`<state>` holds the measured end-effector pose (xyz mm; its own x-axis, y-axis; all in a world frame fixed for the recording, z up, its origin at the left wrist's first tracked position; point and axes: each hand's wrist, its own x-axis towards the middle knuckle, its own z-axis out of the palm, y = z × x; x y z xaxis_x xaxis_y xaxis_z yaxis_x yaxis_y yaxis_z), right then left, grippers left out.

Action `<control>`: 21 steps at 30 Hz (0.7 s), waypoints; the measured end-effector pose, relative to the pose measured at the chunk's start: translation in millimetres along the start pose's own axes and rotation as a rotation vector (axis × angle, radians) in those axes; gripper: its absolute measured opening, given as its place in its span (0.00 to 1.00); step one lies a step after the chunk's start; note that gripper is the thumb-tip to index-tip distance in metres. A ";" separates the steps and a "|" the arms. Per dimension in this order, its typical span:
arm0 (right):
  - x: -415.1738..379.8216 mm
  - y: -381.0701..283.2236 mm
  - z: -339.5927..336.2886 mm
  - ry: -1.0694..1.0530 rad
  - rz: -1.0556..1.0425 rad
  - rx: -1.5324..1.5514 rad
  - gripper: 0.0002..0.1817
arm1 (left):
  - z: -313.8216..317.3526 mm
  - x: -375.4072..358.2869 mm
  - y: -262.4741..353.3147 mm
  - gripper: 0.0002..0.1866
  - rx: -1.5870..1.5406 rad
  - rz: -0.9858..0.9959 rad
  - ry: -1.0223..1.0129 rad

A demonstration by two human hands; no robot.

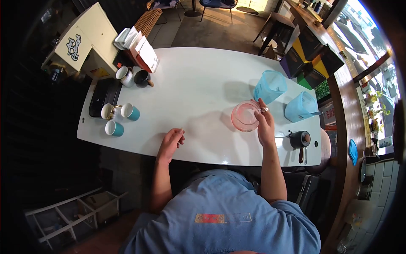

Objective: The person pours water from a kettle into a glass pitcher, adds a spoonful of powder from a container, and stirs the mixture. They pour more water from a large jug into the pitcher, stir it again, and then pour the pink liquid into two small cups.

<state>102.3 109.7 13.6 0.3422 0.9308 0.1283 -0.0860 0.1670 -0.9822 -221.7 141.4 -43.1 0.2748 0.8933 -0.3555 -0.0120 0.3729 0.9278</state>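
Observation:
My right hand [265, 122] grips a round pink see-through plastic lid or shallow dish [245, 116] by its right edge, above the white table [190, 84]. Just behind it stands a light-blue plastic pitcher [270, 86]; a second blue pitcher [299, 106] with a handle-like stick in it is to the right. My left hand [171, 142] hovers over the table's near edge, fingers loosely curled and a little apart, with nothing visible in them. Left of it are two turquoise cups [130, 112] and a white mug with a gold handle [108, 111].
A small dark pot [299, 139] sits at the near right corner. At the far left are a cream machine [82, 42], a white-and-brown cup [124, 76], a black cup [142, 78] and a menu stand [145, 53]. Dark boxes [313, 57] stand beyond the right edge.

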 end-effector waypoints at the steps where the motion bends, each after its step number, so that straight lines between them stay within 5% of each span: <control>1: 0.0 3.3 -3.8 -0.009 0.010 0.005 0.30 | -2.3 1.0 3.3 0.14 0.011 0.025 0.033; 3: 3.0 4.8 -18.5 -0.141 0.042 -0.023 0.30 | -11.2 2.7 9.4 0.14 0.020 0.062 0.097; 6: 3.0 5.9 -14.6 0.007 0.071 0.063 0.29 | -24.4 8.3 16.6 0.15 0.024 0.095 0.269; 14: 7.3 3.5 -8.9 -0.069 0.089 0.016 0.30 | -70.8 61.0 -7.1 0.38 0.091 0.274 0.916; 15: 7.0 0.8 -7.1 -0.038 0.087 0.067 0.31 | -79.0 65.3 -8.7 0.45 0.154 0.257 0.962; 21: 4.2 -2.7 -2.9 -0.010 0.049 -0.011 0.30 | -105.9 89.6 -10.6 0.53 0.430 0.195 1.174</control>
<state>106.7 112.2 16.3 0.3286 0.9410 0.0809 -0.0924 0.1173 -0.9888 -298.8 244.0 -96.8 -0.7151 0.6903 0.1097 0.4174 0.2958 0.8592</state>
